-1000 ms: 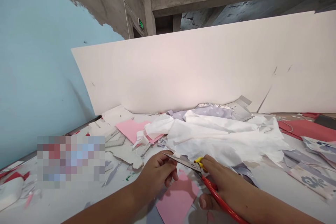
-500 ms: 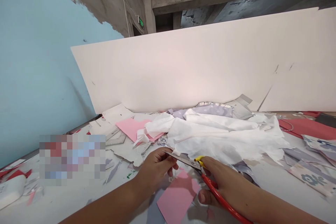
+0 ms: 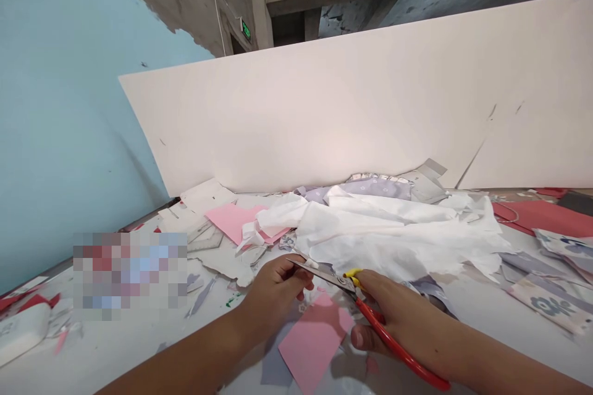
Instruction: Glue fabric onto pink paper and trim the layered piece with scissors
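My right hand [image 3: 393, 315] is wrapped around a pair of scissors [image 3: 327, 276] with red handles and a yellow piece by the pivot. Their blades point left, toward the fingertips of my left hand [image 3: 278, 290]. That hand is closed in a pinch right at the blade tips. A small white bit shows beside its fingers, but what they hold is too small to make out. Below both hands, a pink piece of paper [image 3: 317, 339] lies on the table [image 3: 222, 336], partly in shadow.
Crumpled white tissue paper [image 3: 384, 237] spreads behind my hands. More pink paper [image 3: 227, 220] and pale board scraps [image 3: 204, 197] lie left of it. Red paper [image 3: 546, 219] and patterned pieces [image 3: 546, 305] lie right. A white panel [image 3: 324, 111] stands along the back.
The view has tilted slightly. Both hands and the scissors keep nearly the same position, with the left fingers shifting a little at the blade tips.
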`<state>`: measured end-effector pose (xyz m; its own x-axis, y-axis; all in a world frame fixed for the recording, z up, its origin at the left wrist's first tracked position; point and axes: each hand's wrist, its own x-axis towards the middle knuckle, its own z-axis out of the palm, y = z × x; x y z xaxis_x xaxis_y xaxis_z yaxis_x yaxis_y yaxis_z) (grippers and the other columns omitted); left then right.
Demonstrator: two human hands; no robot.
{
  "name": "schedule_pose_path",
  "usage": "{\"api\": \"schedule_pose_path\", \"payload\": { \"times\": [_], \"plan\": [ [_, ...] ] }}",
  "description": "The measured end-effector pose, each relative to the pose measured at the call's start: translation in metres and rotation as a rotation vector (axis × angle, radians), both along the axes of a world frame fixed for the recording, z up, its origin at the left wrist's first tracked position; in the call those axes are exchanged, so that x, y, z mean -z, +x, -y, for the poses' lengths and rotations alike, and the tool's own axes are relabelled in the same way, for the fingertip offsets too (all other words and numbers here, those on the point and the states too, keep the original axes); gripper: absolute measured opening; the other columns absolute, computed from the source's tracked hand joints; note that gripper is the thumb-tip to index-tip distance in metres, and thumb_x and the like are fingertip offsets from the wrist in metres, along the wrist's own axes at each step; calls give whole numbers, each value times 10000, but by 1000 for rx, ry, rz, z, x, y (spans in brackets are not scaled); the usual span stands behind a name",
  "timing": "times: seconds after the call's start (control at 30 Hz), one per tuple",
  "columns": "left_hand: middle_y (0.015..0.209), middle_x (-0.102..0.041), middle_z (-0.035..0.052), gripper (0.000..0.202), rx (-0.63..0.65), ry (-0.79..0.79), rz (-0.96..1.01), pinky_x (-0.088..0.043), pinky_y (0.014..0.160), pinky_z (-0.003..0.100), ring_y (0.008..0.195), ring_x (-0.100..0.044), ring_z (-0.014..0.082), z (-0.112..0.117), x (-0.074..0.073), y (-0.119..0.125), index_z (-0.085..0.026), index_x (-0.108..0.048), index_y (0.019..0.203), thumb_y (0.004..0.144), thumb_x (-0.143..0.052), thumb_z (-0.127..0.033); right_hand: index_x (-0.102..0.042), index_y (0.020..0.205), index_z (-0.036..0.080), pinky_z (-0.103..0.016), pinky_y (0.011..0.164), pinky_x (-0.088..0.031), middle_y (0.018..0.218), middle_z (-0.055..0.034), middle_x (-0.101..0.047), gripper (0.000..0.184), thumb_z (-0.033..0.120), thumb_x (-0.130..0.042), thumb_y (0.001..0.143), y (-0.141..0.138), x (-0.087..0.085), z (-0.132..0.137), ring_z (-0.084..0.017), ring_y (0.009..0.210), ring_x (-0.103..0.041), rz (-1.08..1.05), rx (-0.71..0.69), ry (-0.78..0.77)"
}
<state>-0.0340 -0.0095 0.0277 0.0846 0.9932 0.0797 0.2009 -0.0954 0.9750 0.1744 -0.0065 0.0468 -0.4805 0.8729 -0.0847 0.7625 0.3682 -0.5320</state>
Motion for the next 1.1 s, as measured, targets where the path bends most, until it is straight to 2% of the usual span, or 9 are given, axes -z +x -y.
{"api": "schedule_pose_path", "payload": {
  "times": [0.17, 0.4, 0.67, 0.87, 1.1],
  "plan": [
    [603, -536, -11, 109, 5, -1, -9, -372, 531, 208, 525, -448, 89, 1, -4, 1, -164, -535, 617, 701, -514, -229, -445, 785, 214, -241, 552, -354, 841, -32, -554, 273, 442, -528, 661, -1, -7, 2, -208, 753, -511, 7, -27, -3],
    [594, -544, -7, 122, -13, -31, 25, -371, 521, 208, 514, -444, 90, 1, -4, 3, -158, -544, 633, 693, -532, -263, -469, 737, 211, -208, 457, -276, 671, 7, -556, 257, 457, -525, 683, -1, 7, -4, -142, 574, -479, -62, 11, -17],
    [601, -548, 5, 171, 37, -44, 162, -358, 546, 223, 527, -441, 92, -1, 6, -1, -152, -570, 693, 721, -555, -320, -454, 661, 195, -196, 452, -274, 610, 14, -552, 243, 427, -519, 696, 2, 21, -11, -127, 553, -478, -88, 48, -69],
    [609, -551, 13, 222, 56, -79, 213, -354, 567, 228, 539, -439, 96, 3, -1, 1, -149, -577, 684, 712, -561, -369, -502, 679, 190, -192, 462, -287, 613, 18, -560, 238, 426, -533, 691, 3, 19, -11, -115, 538, -470, -80, 50, -98],
    [627, -561, 22, 209, 5, -96, 181, -361, 561, 234, 548, -458, 107, 3, 3, 0, -154, -555, 660, 725, -526, -350, -496, 635, 187, -193, 464, -290, 590, 17, -562, 260, 439, -549, 671, 2, 19, -11, -118, 533, -466, -80, 70, -89]
  ]
}}
